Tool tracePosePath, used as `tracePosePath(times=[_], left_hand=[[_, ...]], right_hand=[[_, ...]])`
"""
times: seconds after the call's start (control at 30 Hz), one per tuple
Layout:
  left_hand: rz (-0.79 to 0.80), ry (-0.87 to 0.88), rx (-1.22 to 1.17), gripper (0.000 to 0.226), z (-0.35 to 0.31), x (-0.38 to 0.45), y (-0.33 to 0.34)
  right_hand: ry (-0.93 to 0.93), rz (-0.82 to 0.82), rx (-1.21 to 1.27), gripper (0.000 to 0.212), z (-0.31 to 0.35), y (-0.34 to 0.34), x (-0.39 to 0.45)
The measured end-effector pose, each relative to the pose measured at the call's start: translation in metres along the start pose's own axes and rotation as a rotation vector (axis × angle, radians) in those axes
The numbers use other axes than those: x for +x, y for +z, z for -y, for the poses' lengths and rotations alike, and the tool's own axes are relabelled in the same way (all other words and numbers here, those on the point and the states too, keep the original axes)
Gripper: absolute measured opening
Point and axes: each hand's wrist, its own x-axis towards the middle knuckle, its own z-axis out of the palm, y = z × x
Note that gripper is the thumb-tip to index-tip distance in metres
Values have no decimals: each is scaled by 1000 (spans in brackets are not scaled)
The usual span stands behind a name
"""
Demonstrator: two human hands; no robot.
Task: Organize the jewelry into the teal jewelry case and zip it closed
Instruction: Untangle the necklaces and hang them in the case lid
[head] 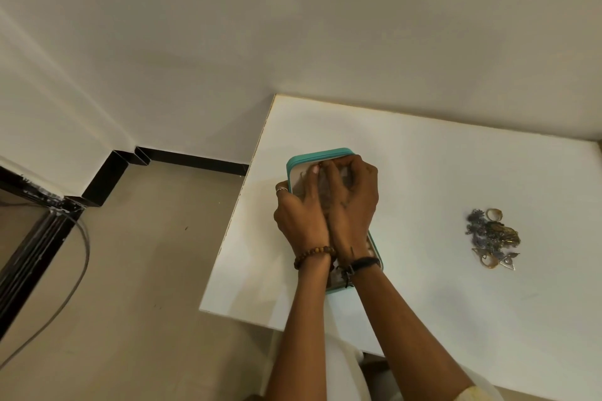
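Observation:
The teal jewelry case (317,153) lies open near the white table's left edge, its pale lining facing up. Both hands are pressed side by side over it and hide most of the inside. My left hand (301,215) and my right hand (353,205) bring their fingertips together at the case's far end, pinching a small piece of jewelry (321,165); a thin strand curls next to it. What lies in the compartments is hidden. A tangled pile of loose jewelry (493,236), with chains, rings and triangular pendants, sits on the table to the right, apart from the case.
The white table (423,179) stands against a pale wall; its left edge runs just beside the case. Left of it is beige floor with black skirting (195,159), a dark frame and a grey cable (78,264).

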Motion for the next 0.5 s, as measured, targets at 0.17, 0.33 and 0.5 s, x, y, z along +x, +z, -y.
tracePosePath(times=[0.17,0.33,0.5], left_hand=[[47,-10,-50,39,-1,-3,-1],[87,-35,-70,39,-2,-4,-3],[94,-25,-81,39,0,-10,-5]], right_hand=[[-63,-2,-59,6,-5,-2,4],[-99,35,-84,6,-10,-6,8],[-129,115,-115,4,-14,-14,15]])
